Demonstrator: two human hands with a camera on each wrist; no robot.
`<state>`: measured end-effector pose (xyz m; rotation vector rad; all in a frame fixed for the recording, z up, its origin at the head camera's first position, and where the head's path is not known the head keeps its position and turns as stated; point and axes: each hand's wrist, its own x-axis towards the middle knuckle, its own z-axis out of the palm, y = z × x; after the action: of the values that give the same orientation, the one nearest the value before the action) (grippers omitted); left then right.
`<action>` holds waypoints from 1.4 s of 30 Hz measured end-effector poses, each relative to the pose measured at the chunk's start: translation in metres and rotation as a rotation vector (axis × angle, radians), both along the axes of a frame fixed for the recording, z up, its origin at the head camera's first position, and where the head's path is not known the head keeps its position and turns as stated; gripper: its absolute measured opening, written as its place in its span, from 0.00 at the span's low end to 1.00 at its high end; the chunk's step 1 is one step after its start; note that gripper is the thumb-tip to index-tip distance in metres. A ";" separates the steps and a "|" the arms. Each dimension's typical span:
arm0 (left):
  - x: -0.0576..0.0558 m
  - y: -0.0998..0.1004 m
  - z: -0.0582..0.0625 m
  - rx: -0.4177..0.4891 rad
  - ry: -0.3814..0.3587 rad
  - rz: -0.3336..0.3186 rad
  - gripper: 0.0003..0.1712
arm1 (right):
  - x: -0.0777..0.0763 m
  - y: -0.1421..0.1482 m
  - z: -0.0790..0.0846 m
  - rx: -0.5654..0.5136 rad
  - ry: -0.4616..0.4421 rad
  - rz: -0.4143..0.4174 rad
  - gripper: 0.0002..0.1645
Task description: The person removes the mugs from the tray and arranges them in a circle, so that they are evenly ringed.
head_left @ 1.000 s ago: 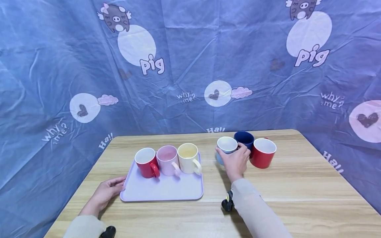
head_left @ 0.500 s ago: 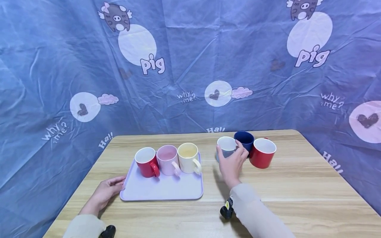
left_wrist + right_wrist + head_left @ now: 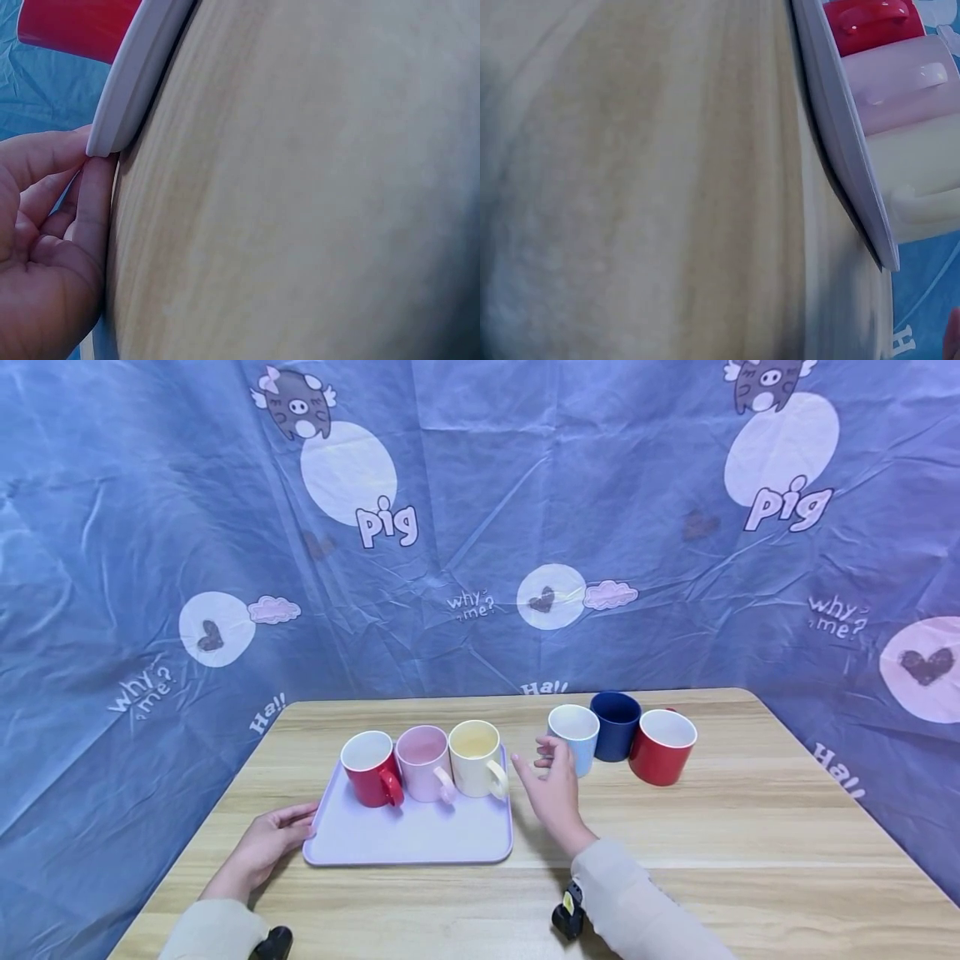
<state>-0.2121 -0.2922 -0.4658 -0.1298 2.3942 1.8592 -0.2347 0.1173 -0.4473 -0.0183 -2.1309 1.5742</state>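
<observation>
A pale lilac tray [image 3: 405, 843] lies on the table with three mugs along its back: a red mug [image 3: 371, 772], a pink mug [image 3: 422, 768] and a cream mug [image 3: 472, 764]. At the tray's left edge, my left hand [image 3: 270, 843] pinches the rim; in the left wrist view the rim [image 3: 112, 127] sits between thumb and fingers. My right hand [image 3: 555, 793] is held with loose fingers and nothing in its grasp, just in front of a light blue mug [image 3: 583, 747]. Only a sliver of a fingertip [image 3: 952, 334] shows in the right wrist view.
Behind and right of the light blue mug stand a dark blue mug [image 3: 617, 731] and a second red mug [image 3: 660, 758], close together. A blue printed cloth [image 3: 480, 527] hangs behind the wooden table [image 3: 750, 827].
My right hand has let go of the light blue mug and moved left and toward me. The mug stays beside the dark blue one. My left hand has not moved.
</observation>
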 end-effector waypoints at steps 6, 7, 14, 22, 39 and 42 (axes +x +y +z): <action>-0.001 -0.001 0.000 0.000 -0.004 0.002 0.30 | 0.002 -0.003 -0.003 0.007 -0.072 0.135 0.26; -0.001 -0.001 0.000 -0.002 -0.005 0.004 0.30 | 0.002 -0.003 -0.003 0.002 -0.082 0.162 0.26; -0.001 -0.001 -0.001 -0.008 -0.005 0.006 0.30 | 0.002 -0.007 -0.006 0.004 -0.133 0.289 0.21; -0.001 -0.001 -0.001 0.008 -0.007 0.004 0.30 | 0.002 -0.014 -0.005 0.048 -0.140 0.347 0.13; -0.001 -0.001 -0.002 0.011 -0.007 0.003 0.30 | -0.004 -0.020 -0.010 -0.055 -0.179 0.411 0.17; -0.001 -0.001 -0.003 0.020 -0.004 0.001 0.30 | -0.006 -0.019 -0.010 -0.052 -0.174 0.412 0.16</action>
<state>-0.2127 -0.2932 -0.4689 -0.1330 2.3726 1.8812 -0.2402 0.0987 -0.4576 0.2945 -2.3353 1.9181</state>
